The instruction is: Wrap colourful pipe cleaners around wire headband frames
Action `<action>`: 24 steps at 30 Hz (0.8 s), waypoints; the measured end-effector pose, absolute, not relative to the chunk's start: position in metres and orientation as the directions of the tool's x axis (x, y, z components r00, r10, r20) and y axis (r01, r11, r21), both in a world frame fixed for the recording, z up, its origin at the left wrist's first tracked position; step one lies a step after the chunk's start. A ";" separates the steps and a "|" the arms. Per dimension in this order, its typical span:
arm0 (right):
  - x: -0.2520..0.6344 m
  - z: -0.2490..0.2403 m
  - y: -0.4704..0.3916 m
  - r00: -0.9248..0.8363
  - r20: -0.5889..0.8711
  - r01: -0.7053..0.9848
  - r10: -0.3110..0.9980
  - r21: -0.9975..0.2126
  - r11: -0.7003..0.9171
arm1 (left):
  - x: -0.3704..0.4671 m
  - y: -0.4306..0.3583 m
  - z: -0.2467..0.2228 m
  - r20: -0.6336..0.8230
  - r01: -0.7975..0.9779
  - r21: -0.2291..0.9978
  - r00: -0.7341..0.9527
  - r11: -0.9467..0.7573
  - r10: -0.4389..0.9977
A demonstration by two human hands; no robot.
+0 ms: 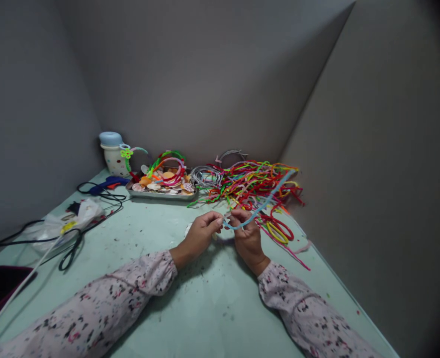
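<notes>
A light blue fuzzy stem (268, 200) runs from between my two hands up to the right, over a heap of coloured stems. My left hand (205, 229) is closed in a pinch on the blue stem's lower end. The fingers of my right hand (246, 234) are closed round the same stem a little farther along. Something small and pale shows between the fingertips, too small to make out. A pale piece lies partly hidden behind my left hand.
Behind my hands are a metal tray (163, 196) of shells and fuzzy rings, grey wire coils (206, 177) and the stem heap (253, 179). At left are a white cup (116, 160), a blue tool (108, 184), black cables and a plastic bag (87, 214). Walls stand behind and right.
</notes>
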State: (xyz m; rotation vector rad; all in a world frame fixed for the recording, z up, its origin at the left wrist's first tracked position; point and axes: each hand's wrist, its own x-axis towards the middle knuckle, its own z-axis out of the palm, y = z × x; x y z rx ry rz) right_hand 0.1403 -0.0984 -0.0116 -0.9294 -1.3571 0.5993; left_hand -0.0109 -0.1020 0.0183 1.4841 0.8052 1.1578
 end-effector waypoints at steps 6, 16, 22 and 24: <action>0.141 -0.008 -0.102 0.124 0.578 0.216 0.807 -0.809 0.546 | -0.010 -0.104 0.021 0.238 -0.090 0.971 0.325 -0.221 0.915; 0.139 -0.009 -0.102 0.127 0.592 0.177 0.796 -0.803 0.569 | -0.011 -0.105 0.026 0.307 -0.033 0.948 0.352 -0.316 0.885; 0.135 -0.005 -0.101 0.128 0.554 0.057 0.823 -0.832 0.551 | -0.015 -0.106 0.036 0.438 0.148 0.857 0.296 -0.494 0.849; 0.135 -0.002 -0.102 0.129 0.563 0.068 0.816 -0.826 0.560 | -0.017 -0.105 0.038 0.476 0.233 0.810 0.276 -0.539 0.835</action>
